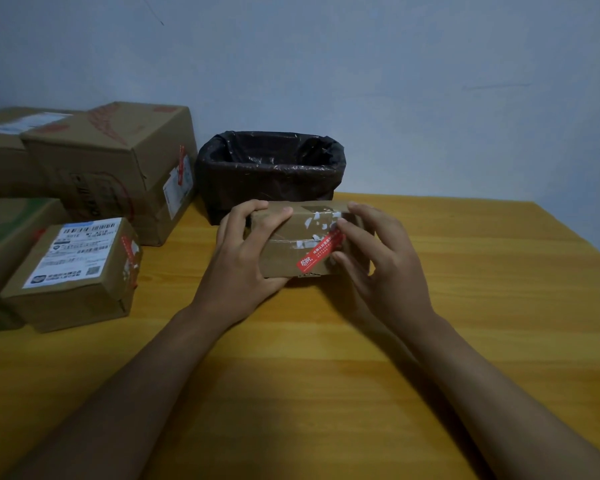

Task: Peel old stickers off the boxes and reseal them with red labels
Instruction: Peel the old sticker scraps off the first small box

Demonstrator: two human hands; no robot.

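A: Small box (293,244), where is it sitting?

B: On the wooden table (465,306), just in front of the bin (271,168) lined with a black bag. A red label (321,251) runs slantwise across its near face and up over the top edge, among white scraps of old sticker.

A: And the hands?

B: The left hand (243,258) grips the box's left end, thumb on top and fingers curled round the side. The right hand (378,258) is at the right end, thumb pressing the upper tip of the red label, the other fingers loosely bent near the box; whether they touch it I cannot tell.

A: What else is around the box?

B: To its left, a labelled carton (77,271) with a white shipping slip on top, and behind that a large carton (118,161); more cartons crowd the far left edge.

A: The room?

B: A plain, pale bluish wall (395,81) behind the bin; dim light, warm yellow wood grain.
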